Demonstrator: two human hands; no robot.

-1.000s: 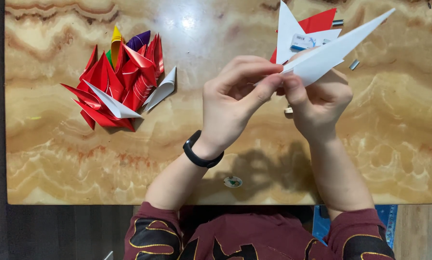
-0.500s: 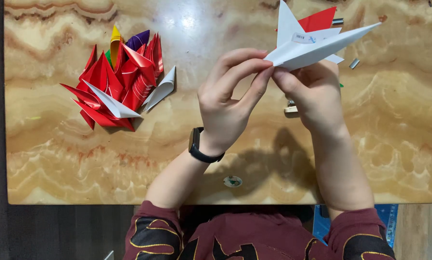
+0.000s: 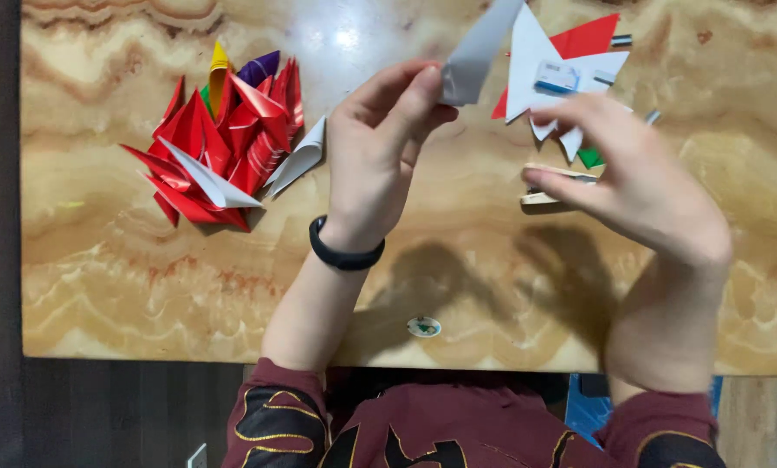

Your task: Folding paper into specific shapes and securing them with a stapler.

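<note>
Near the table's [image 3: 103,286] far left corner we see a pile of folded red paper pieces [image 3: 220,143]. Just right of it our left hand [image 3: 380,147] pinches a white folded paper [image 3: 479,48] between thumb and fingers, held above the far edge. Further right, our right hand [image 3: 640,186] hovers open, fingers spread, over loose white and red paper sheets [image 3: 570,65] and a wooden clip [image 3: 549,186].

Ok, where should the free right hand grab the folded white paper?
Take the folded white paper at its upper free end, coming from the right. The left hand pinches only the lower corner; the right hand is open beside it.
</note>
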